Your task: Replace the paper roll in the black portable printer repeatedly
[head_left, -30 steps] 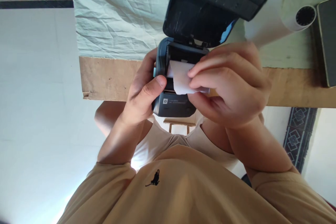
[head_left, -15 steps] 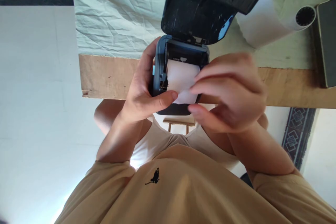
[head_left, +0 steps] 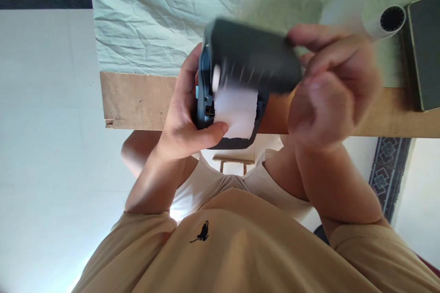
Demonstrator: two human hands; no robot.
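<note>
My left hand point(head_left: 185, 119) grips the left side of a small portable printer point(head_left: 202, 91). Its thumb presses on the white paper point(head_left: 237, 114) lying in the printer's bay. The black lid point(head_left: 254, 55), smeared by motion, is tilted over the upper part of the bay, partly raised. Fingers of my right hand point(head_left: 337, 78) hold the right edge of this lid; that hand is slightly blurred. Paper remains visible below the lid, while the hinge is hidden.
A roll of white paper point(head_left: 381, 25) lies partly unrolled on the pale green cloth point(head_left: 147, 23). Right of it is a dark flat object point(head_left: 426, 50). The wooden table edge point(head_left: 137, 100) runs below the hands, and a small stool point(head_left: 233, 160) shows beneath.
My right hand has gone from the paper up to the lid. The lid has swung down from wide open to over the bay. My left hand keeps its grip.
</note>
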